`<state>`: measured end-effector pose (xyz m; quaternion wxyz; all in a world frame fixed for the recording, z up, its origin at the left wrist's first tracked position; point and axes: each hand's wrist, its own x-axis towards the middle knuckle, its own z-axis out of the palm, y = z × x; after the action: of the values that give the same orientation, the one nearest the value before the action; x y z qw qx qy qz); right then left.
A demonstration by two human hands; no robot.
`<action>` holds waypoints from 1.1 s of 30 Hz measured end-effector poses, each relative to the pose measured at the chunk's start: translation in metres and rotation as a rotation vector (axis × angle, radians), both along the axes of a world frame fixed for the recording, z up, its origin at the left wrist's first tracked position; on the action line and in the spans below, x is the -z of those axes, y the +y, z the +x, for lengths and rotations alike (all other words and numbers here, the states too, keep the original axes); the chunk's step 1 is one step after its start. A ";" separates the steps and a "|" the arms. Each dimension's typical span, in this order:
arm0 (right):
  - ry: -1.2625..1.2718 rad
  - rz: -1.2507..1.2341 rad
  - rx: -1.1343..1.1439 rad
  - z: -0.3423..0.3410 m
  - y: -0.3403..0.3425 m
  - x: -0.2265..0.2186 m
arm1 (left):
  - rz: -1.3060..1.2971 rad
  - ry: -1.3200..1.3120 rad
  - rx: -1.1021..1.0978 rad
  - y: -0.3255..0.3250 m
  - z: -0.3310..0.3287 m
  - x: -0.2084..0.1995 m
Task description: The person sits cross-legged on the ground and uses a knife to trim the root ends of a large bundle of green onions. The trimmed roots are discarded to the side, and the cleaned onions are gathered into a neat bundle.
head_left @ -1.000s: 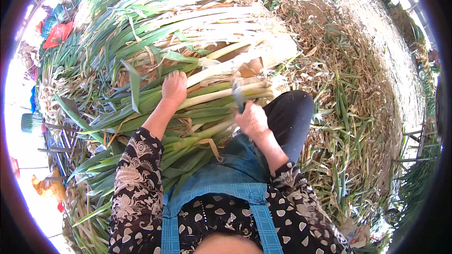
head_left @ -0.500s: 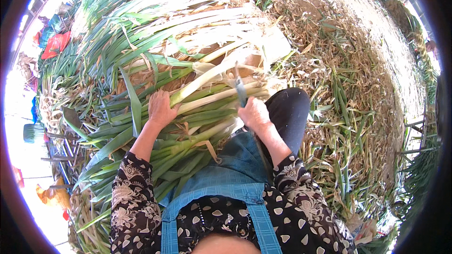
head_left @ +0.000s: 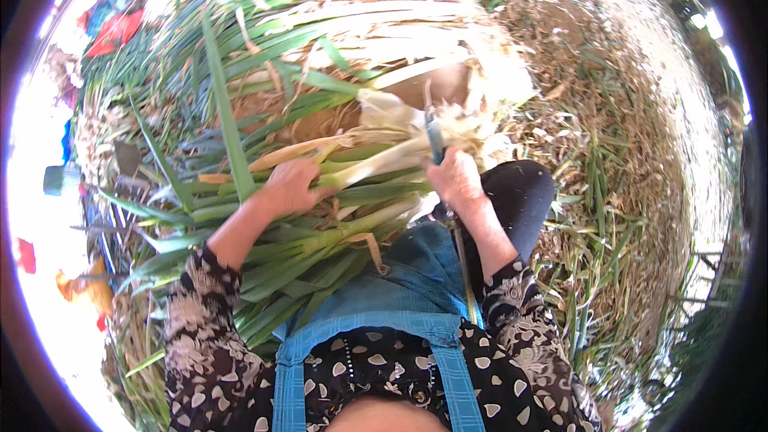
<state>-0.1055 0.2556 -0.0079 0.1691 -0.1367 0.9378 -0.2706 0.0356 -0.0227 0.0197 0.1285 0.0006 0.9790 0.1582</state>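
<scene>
Green-and-white leeks lie in a thick layer across my lap and the ground before me. My left hand (head_left: 292, 186) is closed around the green part of one leek (head_left: 384, 162), its pale root end pointing right. In my right hand (head_left: 458, 178) is a small knife (head_left: 434, 134) with a blue-grey handle, its thin blade pointing away from me. The blade is blurred and close to the white root ends; I cannot tell whether it touches them. A peeled-looking white stalk (head_left: 388, 108) lies just beyond the held leek.
More leeks (head_left: 352, 12) are laid out farther off, roots to the right. Dry husks and leaf scraps (head_left: 592, 128) cover the ground at right. My bent knee (head_left: 520, 192) is beside my right hand. A red bag (head_left: 116, 32) lies at the far left.
The view has shifted slightly. My left hand has moved left and is now on a lower-lying leek. My right hand has moved a little right, still with the knife.
</scene>
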 end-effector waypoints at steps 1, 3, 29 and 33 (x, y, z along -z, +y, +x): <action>-0.041 0.010 -0.012 0.003 -0.010 0.002 | 0.100 -0.115 -0.075 -0.010 -0.013 0.004; 0.009 -0.003 -0.054 0.013 -0.030 0.008 | 0.124 -0.162 -0.205 -0.032 -0.050 0.021; -0.167 0.070 -0.312 0.048 -0.031 -0.004 | -0.077 -0.004 -0.284 -0.022 -0.117 0.051; 0.025 -0.023 -0.027 0.050 -0.025 -0.008 | -0.032 0.038 -0.248 -0.020 -0.104 0.030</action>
<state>-0.0556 0.2305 -0.0003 0.1596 -0.1547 0.9348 -0.2771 -0.0689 -0.0427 -0.0101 0.0894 -0.1193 0.9762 0.1575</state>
